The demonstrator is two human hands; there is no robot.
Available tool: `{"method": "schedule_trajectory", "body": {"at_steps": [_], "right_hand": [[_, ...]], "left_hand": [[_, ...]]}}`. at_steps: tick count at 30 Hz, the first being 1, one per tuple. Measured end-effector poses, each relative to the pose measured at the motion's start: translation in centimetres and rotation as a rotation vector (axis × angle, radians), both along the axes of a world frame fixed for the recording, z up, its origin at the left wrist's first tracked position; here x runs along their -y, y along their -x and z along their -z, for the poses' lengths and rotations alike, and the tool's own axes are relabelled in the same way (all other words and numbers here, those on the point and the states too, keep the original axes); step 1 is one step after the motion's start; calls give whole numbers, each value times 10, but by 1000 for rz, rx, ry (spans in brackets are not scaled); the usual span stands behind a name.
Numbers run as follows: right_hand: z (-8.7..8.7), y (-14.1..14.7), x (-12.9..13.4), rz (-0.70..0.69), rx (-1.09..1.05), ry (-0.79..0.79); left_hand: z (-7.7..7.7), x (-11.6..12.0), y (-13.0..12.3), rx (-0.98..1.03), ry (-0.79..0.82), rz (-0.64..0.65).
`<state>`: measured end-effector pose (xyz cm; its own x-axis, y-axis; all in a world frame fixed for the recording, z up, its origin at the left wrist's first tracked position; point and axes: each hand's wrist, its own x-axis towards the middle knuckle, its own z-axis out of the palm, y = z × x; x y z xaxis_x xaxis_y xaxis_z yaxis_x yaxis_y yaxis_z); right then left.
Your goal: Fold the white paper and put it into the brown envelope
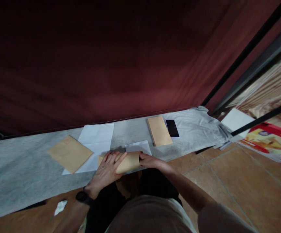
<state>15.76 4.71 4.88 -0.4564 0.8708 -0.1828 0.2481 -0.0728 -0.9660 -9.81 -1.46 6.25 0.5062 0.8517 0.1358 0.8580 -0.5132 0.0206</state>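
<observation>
A brown paper envelope (128,163) lies at the bench's near edge, its right end bulging open. My left hand (110,166) rests flat across its left part, fingers stretched out and thumb apart, pressing on it. At the right end, the fingers of my right hand (148,160) reach into the envelope's mouth, so the paper hides them. Just behind the envelope is a folded white paper (139,147). Farther left, another brown envelope (70,153) lies partly over white sheets (98,136).
A stack of brown envelopes (159,131) lies at the right, beside a dark-screened phone (172,128). Grey cloth (33,174) covers the narrow bench, with a dark red curtain (106,64) behind. A colourful box (271,140) and crumpled tissue (60,207) are on the tiled floor.
</observation>
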Motion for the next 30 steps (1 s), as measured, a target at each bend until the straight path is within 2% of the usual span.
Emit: {"method": "schedule_trajectory", "body": {"at_steps": [2, 3, 6, 8, 10, 14, 21, 25, 27, 30], "right_hand": [[-2, -6, -4, -82, -24, -17], [-2, -10, -6, -60, -7, -47], [1, -22, -9, 200, 238, -183], [8, -25, -7, 301, 471, -252], [17, -22, -1, 329, 649, -287], [31, -9, 6, 369, 801, -303], [36, -8, -8, 403, 818, -292], [39, -13, -12, 429, 776, -279], [40, -15, -12, 449, 684, -275], [41, -18, -10, 510, 416, -224]], "left_hand": [[-7, 1, 6, 0, -26, -59], [-10, 2, 10, -1, -39, -90], [-12, 6, 26, 1, -67, -183], [-8, 12, 36, 7, -74, -241], [-1, 18, 45, 14, -79, -291], [9, 23, 55, 34, -58, -347], [7, 7, 67, 12, 44, -386], [11, 1, 73, 39, 121, -381], [14, -1, 76, 66, 149, -372], [18, -2, 78, 90, 173, -371]]}}
